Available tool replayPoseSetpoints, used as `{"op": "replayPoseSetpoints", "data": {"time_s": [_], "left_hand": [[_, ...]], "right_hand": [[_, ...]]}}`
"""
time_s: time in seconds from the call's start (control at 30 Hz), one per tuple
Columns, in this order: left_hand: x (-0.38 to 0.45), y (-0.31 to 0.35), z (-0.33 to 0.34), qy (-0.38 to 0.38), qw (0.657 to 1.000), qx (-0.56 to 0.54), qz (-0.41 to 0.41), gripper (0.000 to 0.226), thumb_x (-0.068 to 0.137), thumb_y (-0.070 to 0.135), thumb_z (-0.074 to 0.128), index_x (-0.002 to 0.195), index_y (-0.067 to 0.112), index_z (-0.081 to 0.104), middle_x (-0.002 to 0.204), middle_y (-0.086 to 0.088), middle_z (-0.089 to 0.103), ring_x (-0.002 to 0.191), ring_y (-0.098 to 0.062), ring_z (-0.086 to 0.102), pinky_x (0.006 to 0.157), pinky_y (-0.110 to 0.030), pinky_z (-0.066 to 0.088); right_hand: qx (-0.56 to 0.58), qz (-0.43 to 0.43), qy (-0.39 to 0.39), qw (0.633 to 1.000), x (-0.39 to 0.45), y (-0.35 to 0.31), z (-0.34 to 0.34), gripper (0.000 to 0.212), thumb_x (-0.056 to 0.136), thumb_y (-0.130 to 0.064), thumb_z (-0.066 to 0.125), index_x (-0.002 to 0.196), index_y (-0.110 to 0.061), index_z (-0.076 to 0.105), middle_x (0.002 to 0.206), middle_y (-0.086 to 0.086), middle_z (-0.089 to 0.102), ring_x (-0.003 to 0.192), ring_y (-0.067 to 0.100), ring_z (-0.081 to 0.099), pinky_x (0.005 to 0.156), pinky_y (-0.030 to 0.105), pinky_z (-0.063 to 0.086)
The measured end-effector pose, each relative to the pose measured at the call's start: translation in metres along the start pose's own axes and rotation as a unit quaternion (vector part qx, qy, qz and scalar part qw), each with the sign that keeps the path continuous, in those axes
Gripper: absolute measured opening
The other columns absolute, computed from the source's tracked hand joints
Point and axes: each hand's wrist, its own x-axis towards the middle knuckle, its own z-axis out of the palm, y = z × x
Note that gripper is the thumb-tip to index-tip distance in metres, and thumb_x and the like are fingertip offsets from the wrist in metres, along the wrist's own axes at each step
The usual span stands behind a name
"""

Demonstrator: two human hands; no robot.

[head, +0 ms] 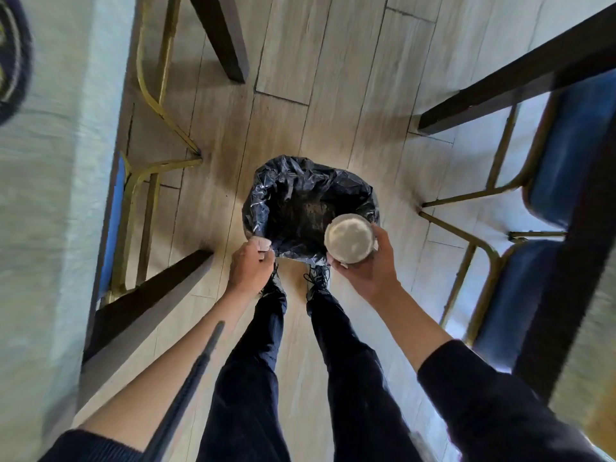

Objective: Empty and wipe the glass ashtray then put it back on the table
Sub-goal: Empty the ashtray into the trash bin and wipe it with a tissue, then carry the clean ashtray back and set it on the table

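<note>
My right hand (370, 266) grips the round glass ashtray (348, 238) from below and holds it over the near right rim of a bin lined with a black plastic bag (293, 198). The ashtray's pale, greyish round face is turned up toward me. My left hand (250, 265) is closed at the bin's near left rim, its fingertips pinched on the edge of the bag. Dark debris lies at the bottom of the bin.
The bin stands on a pale wooden floor just ahead of my shoes (318, 278). A table with a light cloth (43, 195) runs along the left. Blue chairs with gold frames (573, 151) and dark table legs (520, 81) crowd the right and far side.
</note>
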Motion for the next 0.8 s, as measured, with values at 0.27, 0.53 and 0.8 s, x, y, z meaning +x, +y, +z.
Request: {"op": "replayPoseSetpoints", "data": {"time_s": [0.27, 0.53, 0.8], "left_hand": [[-0.104, 0.059, -0.046, -0.029, 0.997, -0.006, 0.068, 0.025, 0.096, 0.015, 0.054, 0.118, 0.008, 0.064, 0.117, -0.003, 0.069, 0.105, -0.015, 0.067, 0.081, -0.018, 0.045], [-0.199, 0.118, -0.099, -0.020, 0.992, -0.012, 0.126, 0.028, 0.097, 0.019, 0.053, 0.122, 0.015, 0.064, 0.118, 0.003, 0.068, 0.099, -0.006, 0.061, 0.083, -0.017, 0.046], [-0.301, 0.148, -0.139, 0.016, 0.988, -0.058, 0.145, 0.023, 0.097, 0.025, 0.054, 0.118, 0.024, 0.064, 0.111, 0.014, 0.067, 0.101, -0.003, 0.063, 0.081, -0.014, 0.048]], "right_hand": [[-0.036, -0.033, -0.032, 0.998, -0.111, -0.012, 0.006, 0.066, 0.093, -0.054, 0.067, 0.147, -0.019, 0.054, 0.150, 0.021, 0.056, 0.130, 0.042, 0.060, 0.107, 0.064, 0.050], [-0.211, -0.075, -0.068, 0.972, -0.230, -0.031, 0.032, 0.059, 0.090, -0.067, 0.062, 0.129, -0.023, 0.065, 0.143, 0.020, 0.060, 0.125, 0.040, 0.064, 0.095, 0.059, 0.060], [-0.299, -0.129, -0.092, 0.941, -0.330, -0.049, 0.055, 0.062, 0.092, -0.067, 0.059, 0.129, -0.019, 0.070, 0.134, 0.019, 0.063, 0.114, 0.041, 0.069, 0.068, 0.049, 0.065]]}}
